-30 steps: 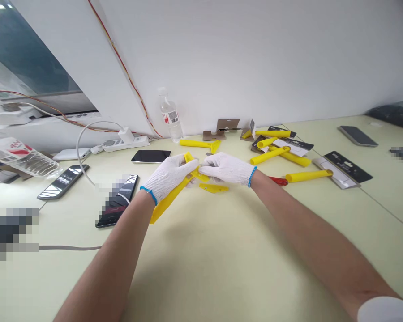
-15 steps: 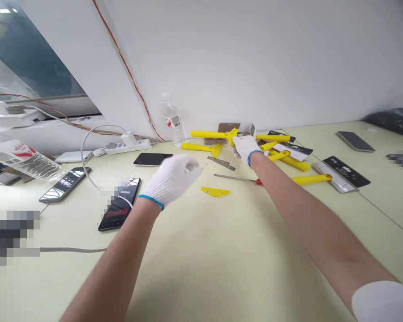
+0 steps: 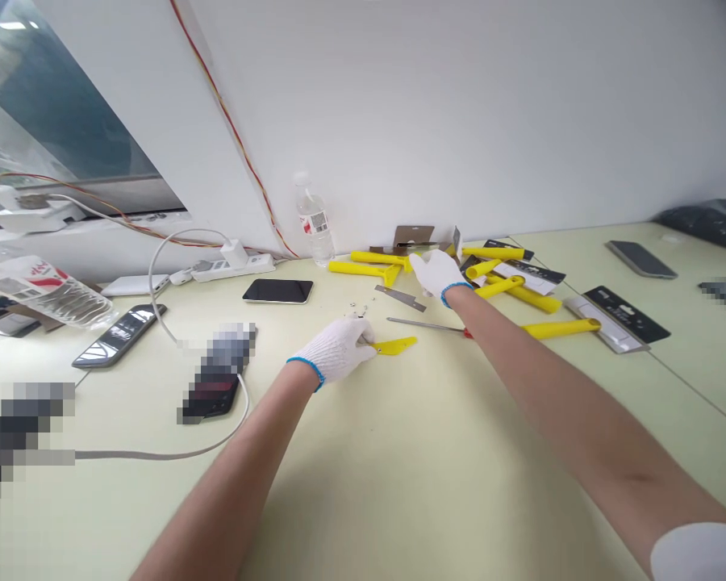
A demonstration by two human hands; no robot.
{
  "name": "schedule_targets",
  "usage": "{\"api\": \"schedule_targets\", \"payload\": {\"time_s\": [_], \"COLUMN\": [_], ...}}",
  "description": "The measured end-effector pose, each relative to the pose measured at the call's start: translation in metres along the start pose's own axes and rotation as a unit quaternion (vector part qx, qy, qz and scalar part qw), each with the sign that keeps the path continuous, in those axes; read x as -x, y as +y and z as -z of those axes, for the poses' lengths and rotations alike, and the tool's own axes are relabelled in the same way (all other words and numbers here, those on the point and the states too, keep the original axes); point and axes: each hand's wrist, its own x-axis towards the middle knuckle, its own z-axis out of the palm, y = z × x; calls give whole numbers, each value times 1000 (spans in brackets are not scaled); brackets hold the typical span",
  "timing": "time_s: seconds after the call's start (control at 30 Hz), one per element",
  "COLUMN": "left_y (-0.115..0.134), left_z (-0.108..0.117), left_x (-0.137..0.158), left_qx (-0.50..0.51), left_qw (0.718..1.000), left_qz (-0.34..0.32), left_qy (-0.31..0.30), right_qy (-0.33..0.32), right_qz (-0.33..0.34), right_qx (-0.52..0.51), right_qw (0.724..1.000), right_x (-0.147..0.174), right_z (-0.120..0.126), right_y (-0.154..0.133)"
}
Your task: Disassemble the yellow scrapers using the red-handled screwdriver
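My left hand [image 3: 339, 349], in a white knit glove with a blue cuff, pinches the left end of a small yellow plate [image 3: 398, 346] low over the table. My right hand [image 3: 436, 273], gloved alike, is at the back with its fingers curled at the head of a yellow scraper handle [image 3: 375, 257]; the hand hides part of that head. Another yellow scraper handle [image 3: 356, 268] lies just in front of it. Between my hands lie a flat metal blade [image 3: 401, 298] and a screwdriver [image 3: 427, 324], its red grip partly under my right forearm. Tiny screws [image 3: 352, 305] lie behind my left hand.
Several yellow handles [image 3: 560, 328] and black-and-white packages [image 3: 623, 319] lie at the right. A water bottle [image 3: 315, 226] stands by the wall. Phones [image 3: 278, 290], a white cable [image 3: 157, 456] and a power strip [image 3: 233, 266] are on the left. Another phone [image 3: 641, 258] lies far right.
My left hand has come down and right, and now grips the yellow plate, tilting it. The scraper handle at my right hand has dropped lower, and that hand has shifted slightly left and down.
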Motion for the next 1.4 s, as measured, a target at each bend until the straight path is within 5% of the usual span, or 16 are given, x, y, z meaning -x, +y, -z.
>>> {"api": "schedule_targets", "payload": {"time_s": [0.1, 0.17, 0.23, 0.43, 0.63, 0.87, 1.13, 1.4], "left_y": [-1, 0, 3, 5, 2, 1, 10, 17], "left_z": [-2, -2, -2, 1, 2, -17, -26, -30], "left_x": [1, 2, 4, 10, 20, 11, 11, 12], "left_qx": [19, 29, 35, 30, 42, 156, 252, 240], "left_qw": [999, 998, 998, 999, 999, 982, 959, 962], "left_qz": [32, 37, 38, 21, 10, 88, 107, 97], "left_qy": [-25, -30, -31, -19, -31, 55, 67, 86], "right_qy": [-90, -221, -280, -310, -290, -84, -48, -51], "right_qz": [44, 133, 195, 140, 115, 248, 258, 239], "right_qx": [0, 6, 28, 14, -28, -78, -107, -86], "right_qw": [995, 966, 940, 940, 950, 962, 959, 966], "right_x": [35, 62, 85, 105, 111, 128, 133, 132], "right_z": [8, 11, 10, -3, -4, -24, -33, -38], "right_y": [0, 1, 4, 18, 21, 20, 13, 13]}}
